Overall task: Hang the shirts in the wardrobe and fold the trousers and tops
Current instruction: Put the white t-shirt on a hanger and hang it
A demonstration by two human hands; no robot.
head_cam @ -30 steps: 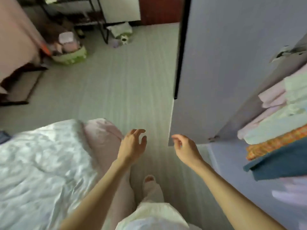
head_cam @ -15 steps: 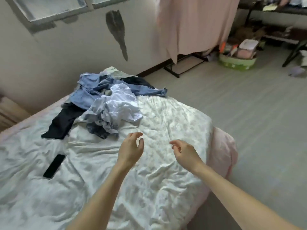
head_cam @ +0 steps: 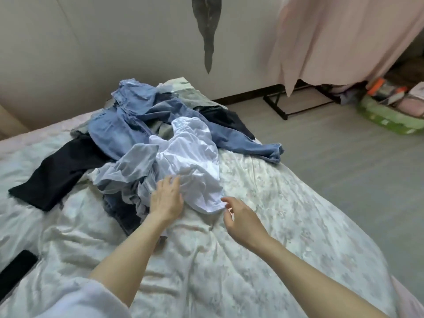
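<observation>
1. Our left hand (head_cam: 167, 198) lies flat on the near edge of the clothes pile (head_cam: 146, 143), fingers straight and touching the white shirt (head_cam: 192, 161); it grips nothing yet.
2. Our right hand (head_cam: 241, 216) hovers just right of the shirt's near hem, fingers loosely curled and empty; the two hands are apart, with the hem between them.
3. The shirt sits on top of the pile, straight ahead of both hands; we judge it thin, light and limp, so it should lift free with little pull, though it will sag and crumple.
4. We would pinch it at collar or shoulders; neither shows, so the hem is the nearest hold.
5. The jeans (head_cam: 128, 125) beyond the left hand look thicker and heavier; the grey cloth (head_cam: 128, 171) under our left fingers may drag along.
6. Dark trousers (head_cam: 57, 171) lie far left of the left hand, on the bed (head_cam: 263, 260).
</observation>
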